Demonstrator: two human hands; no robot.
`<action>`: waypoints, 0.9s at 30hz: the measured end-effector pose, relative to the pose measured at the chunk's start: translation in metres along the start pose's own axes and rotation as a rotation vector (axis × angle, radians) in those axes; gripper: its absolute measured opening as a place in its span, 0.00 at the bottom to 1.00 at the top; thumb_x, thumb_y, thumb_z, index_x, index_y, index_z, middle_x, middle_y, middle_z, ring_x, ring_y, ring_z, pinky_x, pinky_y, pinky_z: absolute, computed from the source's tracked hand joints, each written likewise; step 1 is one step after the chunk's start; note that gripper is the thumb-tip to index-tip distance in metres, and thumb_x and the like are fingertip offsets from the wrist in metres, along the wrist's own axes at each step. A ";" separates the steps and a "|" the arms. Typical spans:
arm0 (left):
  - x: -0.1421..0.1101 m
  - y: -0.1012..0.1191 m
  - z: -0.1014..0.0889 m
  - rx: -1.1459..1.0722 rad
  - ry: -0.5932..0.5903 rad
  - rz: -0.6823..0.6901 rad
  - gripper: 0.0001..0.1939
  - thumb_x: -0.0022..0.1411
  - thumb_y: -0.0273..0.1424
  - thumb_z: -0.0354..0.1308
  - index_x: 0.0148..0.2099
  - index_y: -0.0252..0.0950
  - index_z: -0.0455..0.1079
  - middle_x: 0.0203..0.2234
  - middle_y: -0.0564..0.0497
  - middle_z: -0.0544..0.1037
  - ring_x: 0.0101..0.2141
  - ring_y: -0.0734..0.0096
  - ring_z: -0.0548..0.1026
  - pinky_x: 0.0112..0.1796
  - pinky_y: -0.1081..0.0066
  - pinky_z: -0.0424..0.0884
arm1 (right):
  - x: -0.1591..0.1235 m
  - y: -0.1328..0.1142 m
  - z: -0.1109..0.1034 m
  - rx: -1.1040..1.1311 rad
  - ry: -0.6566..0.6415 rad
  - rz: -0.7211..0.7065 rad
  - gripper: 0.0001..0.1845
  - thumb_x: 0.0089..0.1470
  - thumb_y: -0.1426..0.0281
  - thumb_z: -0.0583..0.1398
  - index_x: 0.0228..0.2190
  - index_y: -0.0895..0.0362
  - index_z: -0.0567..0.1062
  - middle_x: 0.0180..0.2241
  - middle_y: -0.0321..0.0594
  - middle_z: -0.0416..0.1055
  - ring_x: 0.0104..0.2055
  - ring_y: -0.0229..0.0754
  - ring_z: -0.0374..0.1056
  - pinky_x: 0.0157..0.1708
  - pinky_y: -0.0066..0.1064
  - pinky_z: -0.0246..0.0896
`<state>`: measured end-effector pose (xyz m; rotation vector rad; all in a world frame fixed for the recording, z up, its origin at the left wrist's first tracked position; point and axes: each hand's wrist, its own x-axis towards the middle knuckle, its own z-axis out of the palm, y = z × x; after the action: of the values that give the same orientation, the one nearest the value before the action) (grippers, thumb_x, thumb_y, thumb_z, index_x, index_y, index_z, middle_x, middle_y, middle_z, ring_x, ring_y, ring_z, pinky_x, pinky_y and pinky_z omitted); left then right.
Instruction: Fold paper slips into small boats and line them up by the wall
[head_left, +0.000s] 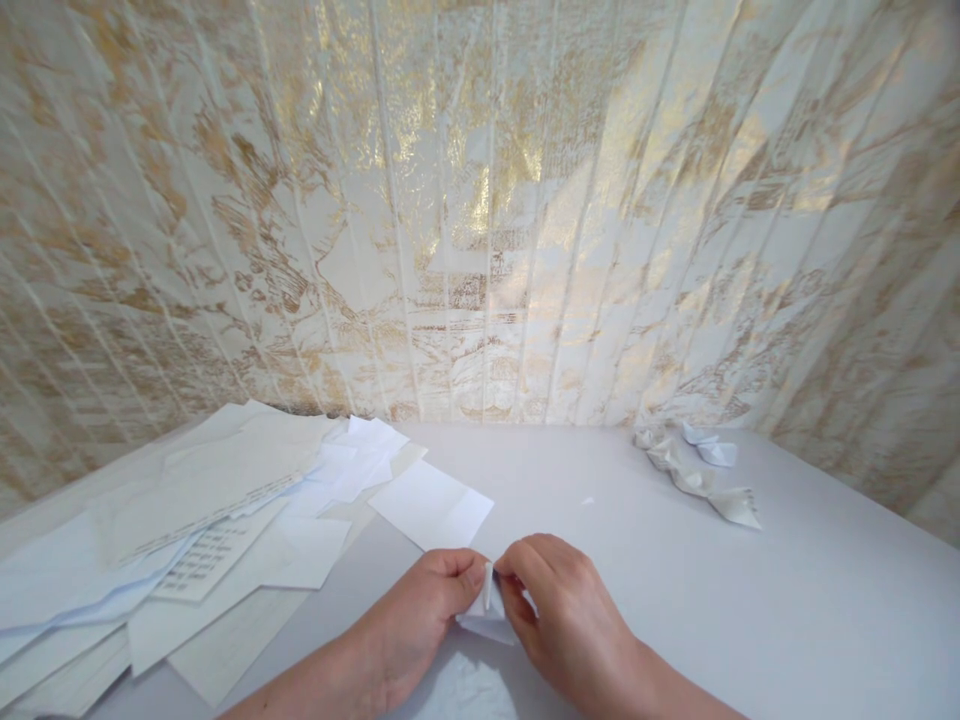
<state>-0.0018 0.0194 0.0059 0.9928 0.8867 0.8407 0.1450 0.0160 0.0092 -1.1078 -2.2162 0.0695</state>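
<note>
A small folded piece of white paper [486, 622] is between my two hands, low in the middle of the head view. My left hand [431, 610] pinches it from the left, thumb on top near a raised fold. On the other side, my right hand [562, 600] is closed with its fingertips on the paper's upper right edge. Parts of the paper are hidden behind the fingers. Just beyond my left hand lies a flat white sheet [433, 503].
A spread pile of loose papers [217, 480], some printed, covers the table's left side. Several folded paper boats [691, 480] stand at the back right of the white table [787, 620]. A patterned gold-and-white curtain [480, 220] hangs behind. A tiny paper scrap [588, 501] lies mid-table.
</note>
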 end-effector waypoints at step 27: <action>0.000 0.002 0.001 -0.144 0.000 0.016 0.19 0.39 0.41 0.66 0.23 0.29 0.69 0.17 0.54 0.67 0.22 0.75 0.61 0.26 0.74 0.54 | 0.007 0.001 -0.001 0.478 -0.071 0.440 0.06 0.43 0.77 0.52 0.20 0.59 0.67 0.18 0.32 0.62 0.21 0.34 0.58 0.22 0.23 0.51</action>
<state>-0.0011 0.0201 0.0080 0.8754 0.8077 0.9054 0.1432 0.0217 0.0136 -1.2960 -1.8310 0.7914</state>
